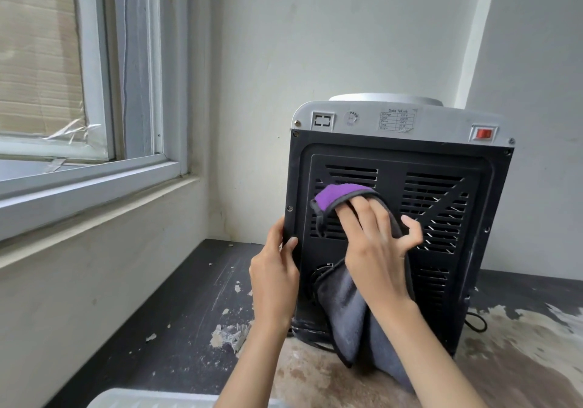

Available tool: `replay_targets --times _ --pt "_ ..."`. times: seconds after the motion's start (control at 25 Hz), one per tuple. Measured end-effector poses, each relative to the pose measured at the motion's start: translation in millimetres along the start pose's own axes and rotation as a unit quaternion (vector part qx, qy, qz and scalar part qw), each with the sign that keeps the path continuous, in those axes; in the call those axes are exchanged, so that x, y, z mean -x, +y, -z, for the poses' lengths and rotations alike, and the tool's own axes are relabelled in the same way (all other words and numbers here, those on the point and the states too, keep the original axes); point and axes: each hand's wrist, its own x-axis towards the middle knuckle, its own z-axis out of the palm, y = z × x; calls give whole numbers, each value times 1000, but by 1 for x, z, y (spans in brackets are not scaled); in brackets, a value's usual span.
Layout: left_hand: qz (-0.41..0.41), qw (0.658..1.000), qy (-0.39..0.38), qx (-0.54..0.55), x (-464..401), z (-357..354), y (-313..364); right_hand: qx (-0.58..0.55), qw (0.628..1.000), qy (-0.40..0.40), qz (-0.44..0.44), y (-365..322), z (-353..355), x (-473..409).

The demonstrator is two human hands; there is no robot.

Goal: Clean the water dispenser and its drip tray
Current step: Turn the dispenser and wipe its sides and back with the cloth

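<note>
Water dispenser (pixel 394 218) on worn dark tabletop (pixel 195 306).

**Black vents, purple cloth: the colours behind a water dispenser**

The water dispenser (pixel 400 218) shows a matt black back panel (pixel 473 250) patterned with rows of horizontal and slanted vent slots, under a pale grey-white top band. On that band sit a red rocker switch (pixel 484 133) at the right and a grey printed data label (pixel 398 120) near the middle. Against the panel lies a cleaning cloth (pixel 347 306), charcoal grey on one face, bright purple on the folded-over corner. Below the dispenser, the tabletop (pixel 195 328) is black, scuffed and peeling to mottled beige and white patches. Left of the dispenser, the window frame (pixel 94 171) is pale blue-grey; the walls are off-white.
</note>
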Motion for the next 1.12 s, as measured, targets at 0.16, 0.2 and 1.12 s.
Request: replay_targets --times 0.16,0.2,1.12 --pt "-3 1000 -2 -2 -1 0 0 -12 1000 -7 -24 -18 -2 -5" --pt "-2 1000 -4 -3 -1 1 0 -15 1000 -13 -12 -23 -2 -9" --pt "5 999 1 -36 -2 3 5 165 979 -79 -85 68 14 20"
